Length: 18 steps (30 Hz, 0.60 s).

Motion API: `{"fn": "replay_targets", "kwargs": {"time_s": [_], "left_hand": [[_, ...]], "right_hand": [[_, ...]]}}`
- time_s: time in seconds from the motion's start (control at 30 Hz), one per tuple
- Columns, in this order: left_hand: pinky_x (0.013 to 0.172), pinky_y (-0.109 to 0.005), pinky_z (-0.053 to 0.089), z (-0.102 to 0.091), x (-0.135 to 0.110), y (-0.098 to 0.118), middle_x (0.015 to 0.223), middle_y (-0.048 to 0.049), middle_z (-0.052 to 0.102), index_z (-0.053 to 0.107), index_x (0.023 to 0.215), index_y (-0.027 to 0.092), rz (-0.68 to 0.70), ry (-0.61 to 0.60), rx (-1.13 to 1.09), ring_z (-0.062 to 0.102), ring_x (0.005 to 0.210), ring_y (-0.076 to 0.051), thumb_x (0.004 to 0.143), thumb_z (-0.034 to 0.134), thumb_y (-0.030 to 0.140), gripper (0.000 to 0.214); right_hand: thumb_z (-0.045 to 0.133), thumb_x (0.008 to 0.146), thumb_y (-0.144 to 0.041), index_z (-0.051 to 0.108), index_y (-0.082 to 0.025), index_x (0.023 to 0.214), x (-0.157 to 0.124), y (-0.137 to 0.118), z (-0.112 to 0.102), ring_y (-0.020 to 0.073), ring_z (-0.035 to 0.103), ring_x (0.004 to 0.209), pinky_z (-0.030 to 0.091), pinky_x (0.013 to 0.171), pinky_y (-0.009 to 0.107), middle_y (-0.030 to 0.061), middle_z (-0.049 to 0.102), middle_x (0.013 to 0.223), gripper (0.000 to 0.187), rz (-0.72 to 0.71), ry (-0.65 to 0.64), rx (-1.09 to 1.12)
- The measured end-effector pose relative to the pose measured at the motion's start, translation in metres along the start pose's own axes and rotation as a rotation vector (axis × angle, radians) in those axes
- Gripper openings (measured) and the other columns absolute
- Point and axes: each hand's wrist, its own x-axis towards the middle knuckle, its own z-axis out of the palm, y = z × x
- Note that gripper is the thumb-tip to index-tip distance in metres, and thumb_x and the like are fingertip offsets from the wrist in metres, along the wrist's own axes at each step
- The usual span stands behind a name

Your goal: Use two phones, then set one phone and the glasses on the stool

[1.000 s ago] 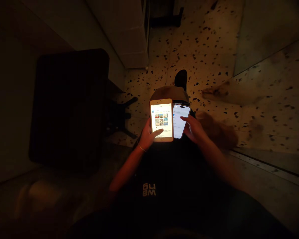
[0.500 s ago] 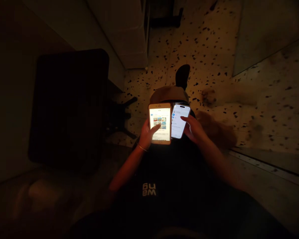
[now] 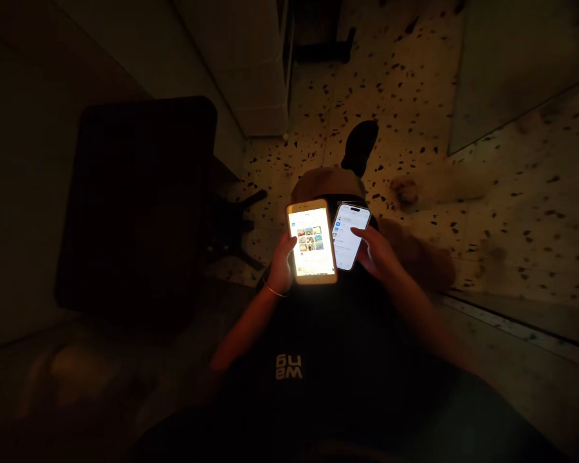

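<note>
One big phone (image 3: 313,241) is gripped by the left hand (image 3: 280,269); right of it, the right hand (image 3: 374,253) grips the small phone (image 3: 349,239). Both lit, browsing seems underway; what remains is unclear.

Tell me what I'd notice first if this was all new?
Your eye would likely go to the middle, where the big phone glows in the left fingers, beside the small phone in the right fingers. Below, white letters stand out on the dark shirt. Above lies speckled floor.
</note>
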Motion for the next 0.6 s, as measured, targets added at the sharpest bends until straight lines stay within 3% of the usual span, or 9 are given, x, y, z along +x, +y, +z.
{"fn": "replay_targets", "kwargs": {"time_s": [0.13,0.3,0.43,0.6], "left_hand": [[0.1,-0.044,0.05,-0.001,-0.006,0.007,0.114,-0.0108,0.07,0.058,0.11,0.016,0.008,-0.052,-0.038,0.059,0.124,-0.035,0.066,0.073,0.051,0.059],[0.083,-0.039,0.052,-0.001,-0.017,0.019,0.103,-0.0096,0.072,0.061,0.109,0.016,0.144,-0.097,0.146,0.067,0.102,-0.032,0.066,0.078,0.043,0.054],[0.079,-0.036,0.053,0.005,-0.025,0.024,0.103,-0.0089,0.071,0.063,0.107,0.017,0.195,-0.106,0.165,0.068,0.092,-0.027,0.068,0.079,0.041,0.049],[0.086,-0.037,0.052,0.013,-0.025,0.024,0.102,-0.0074,0.073,0.068,0.101,0.016,0.093,-0.02,0.058,0.068,0.102,-0.03,0.068,0.075,0.041,0.042]], "right_hand": [[0.075,0.061,-0.029,0.062,-0.019,0.099,0.001,0.002,-0.002,0.0318,0.062,0.119,0.055,0.096,0.045,0.0075,0.071,0.108,0.042,0.004,0.011,0.002],[0.074,0.063,-0.027,0.062,-0.018,0.101,0.004,0.005,-0.004,0.0305,0.065,0.111,0.057,0.09,0.043,0.0064,0.072,0.106,0.041,0.005,0.004,0.009],[0.073,0.064,-0.026,0.062,-0.017,0.105,0.004,0.007,-0.004,0.029,0.065,0.109,0.057,0.089,0.042,0.0072,0.071,0.109,0.042,0.008,-0.008,0.018],[0.073,0.067,-0.025,0.062,-0.017,0.104,0.002,0.006,-0.004,0.0293,0.066,0.108,0.057,0.089,0.043,0.0079,0.071,0.108,0.04,0.015,-0.003,0.022]]}}
